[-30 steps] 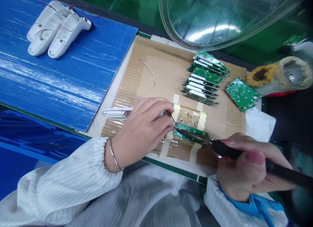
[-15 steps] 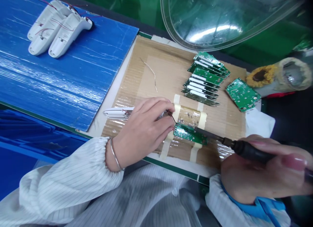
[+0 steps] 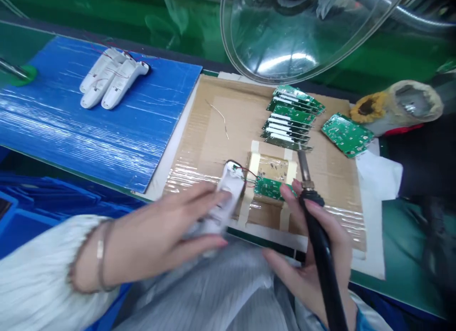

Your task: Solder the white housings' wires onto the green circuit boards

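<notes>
My left hand [image 3: 156, 236] is closed around a white plastic housing [image 3: 230, 191], fingers on its top and thumb along the near side. Thin red and black wires [image 3: 251, 172] run from the housing's far end to a green circuit board [image 3: 269, 187], which lies on a taped pad [image 3: 272, 167]. In my right hand [image 3: 320, 255] is a soldering iron [image 3: 322, 245], its tip pointing away toward the stacked boards. Fingertips of that hand are at the wired board's right end; whether they grip it I cannot tell.
Overlapping green circuit boards [image 3: 290, 122] stand on the cardboard [image 3: 199, 150], a bent solder wire [image 3: 223, 117] to their left. Another board [image 3: 347, 134] lies right, beside a sunflower-decorated holder [image 3: 395, 108]. White housings [image 3: 114, 79] rest on a blue sheet [image 3: 142, 131]. A clear round cover [image 3: 270, 41] hangs above.
The iron's tip has left the board and swung up and away. My left hand has shifted from the wire at the board to the white housing, now turned upward. The view has shifted.
</notes>
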`<act>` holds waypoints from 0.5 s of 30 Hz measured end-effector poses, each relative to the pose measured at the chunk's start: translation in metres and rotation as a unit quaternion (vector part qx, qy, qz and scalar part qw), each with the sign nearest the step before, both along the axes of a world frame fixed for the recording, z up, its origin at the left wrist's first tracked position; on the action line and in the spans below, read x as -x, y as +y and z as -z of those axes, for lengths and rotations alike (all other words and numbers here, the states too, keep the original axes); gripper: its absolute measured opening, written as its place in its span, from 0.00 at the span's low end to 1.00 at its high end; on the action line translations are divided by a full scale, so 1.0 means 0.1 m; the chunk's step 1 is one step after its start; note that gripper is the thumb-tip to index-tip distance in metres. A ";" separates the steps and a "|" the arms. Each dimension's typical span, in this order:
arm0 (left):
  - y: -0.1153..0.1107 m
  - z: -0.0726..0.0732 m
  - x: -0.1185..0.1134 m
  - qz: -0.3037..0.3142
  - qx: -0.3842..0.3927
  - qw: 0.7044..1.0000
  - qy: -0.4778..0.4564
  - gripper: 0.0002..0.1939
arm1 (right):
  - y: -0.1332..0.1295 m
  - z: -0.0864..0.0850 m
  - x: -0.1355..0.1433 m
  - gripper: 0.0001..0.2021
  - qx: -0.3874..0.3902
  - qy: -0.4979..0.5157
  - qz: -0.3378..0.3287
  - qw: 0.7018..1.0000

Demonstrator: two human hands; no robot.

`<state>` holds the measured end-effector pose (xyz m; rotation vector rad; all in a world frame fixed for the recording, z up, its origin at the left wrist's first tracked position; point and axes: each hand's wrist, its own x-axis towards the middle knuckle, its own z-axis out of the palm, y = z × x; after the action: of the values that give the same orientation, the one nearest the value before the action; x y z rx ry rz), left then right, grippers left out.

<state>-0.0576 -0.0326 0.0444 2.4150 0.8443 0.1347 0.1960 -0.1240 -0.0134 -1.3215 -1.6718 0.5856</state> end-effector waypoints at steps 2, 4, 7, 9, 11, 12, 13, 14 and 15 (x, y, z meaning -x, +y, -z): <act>-0.09 0.00 -0.13 0.025 0.059 0.998 -0.029 0.30 | -0.02 0.09 0.03 0.45 0.009 -0.030 -0.030 0.999; -0.10 0.00 -0.27 0.032 0.028 0.998 -0.041 0.24 | -0.03 0.18 0.06 0.46 0.021 -0.070 -0.025 0.997; -0.04 -0.03 -0.46 0.084 -0.157 0.984 0.010 0.12 | -0.02 0.26 0.08 0.45 0.033 -0.086 -0.009 0.996; 0.02 -0.06 -0.57 0.139 -0.246 0.958 0.052 0.08 | -0.01 0.28 0.09 0.45 0.032 -0.088 -0.002 0.996; 0.06 -0.08 -0.66 0.175 -0.282 0.941 0.068 0.06 | 0.00 0.27 0.09 0.45 0.028 -0.093 0.002 0.995; 0.08 -0.08 -0.69 0.190 -0.293 0.935 0.064 0.07 | 0.01 0.26 0.09 0.45 0.025 -0.094 0.003 0.995; 0.11 -0.08 -0.70 0.204 -0.302 0.930 0.054 0.08 | 0.01 0.25 0.09 0.45 0.021 -0.095 0.004 0.995; 0.13 -0.08 -0.71 0.216 -0.305 0.927 0.040 0.10 | 0.02 0.24 0.09 0.45 0.017 -0.096 0.005 0.995; 0.16 -0.07 -0.70 0.222 -0.301 0.927 0.026 0.11 | 0.02 0.23 0.09 0.45 0.012 -0.094 0.006 0.995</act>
<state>0.0120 -0.0170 0.0513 3.1336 0.2673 0.1727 0.1865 -0.1219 -0.0365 -1.4404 -1.8115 0.4883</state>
